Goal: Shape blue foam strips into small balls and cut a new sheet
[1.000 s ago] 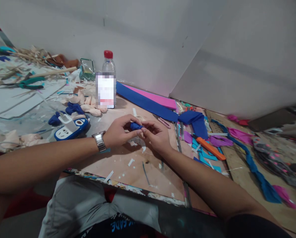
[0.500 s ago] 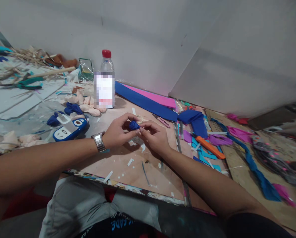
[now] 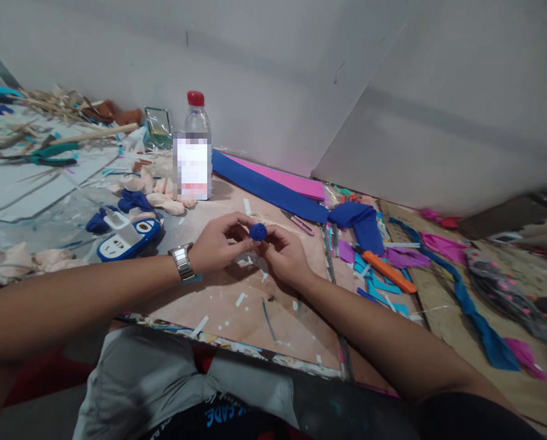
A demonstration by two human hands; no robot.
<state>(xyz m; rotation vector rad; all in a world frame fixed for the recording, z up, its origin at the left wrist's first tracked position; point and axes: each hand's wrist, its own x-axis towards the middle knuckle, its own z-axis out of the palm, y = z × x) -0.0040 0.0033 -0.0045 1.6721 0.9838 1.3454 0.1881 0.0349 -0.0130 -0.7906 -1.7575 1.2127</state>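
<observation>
A small dark blue rolled rosette, like a paper or cloth flower, is pinched between my two hands above the table. My left hand curls its thumb and fingers round the rosette's left side. From the right, my right hand grips it low with thumb and fingertips. Its underside is hidden by the fingers. Just behind the hands lies a pale ring, perhaps tape, partly covered. A pink-handled craft knife rests to the right of it, near a long blue strip.
A red-capped bottle stands behind my left hand, near a phone-like lit panel. A blue-white power strip with a plugged charger sits left. Green-handled pliers lie farther back. An orange cutter lies right among scraps.
The blue rosette has turned and shifted slightly right, so its round spiral face now shows. Both hands stay close together with small finger movements.
</observation>
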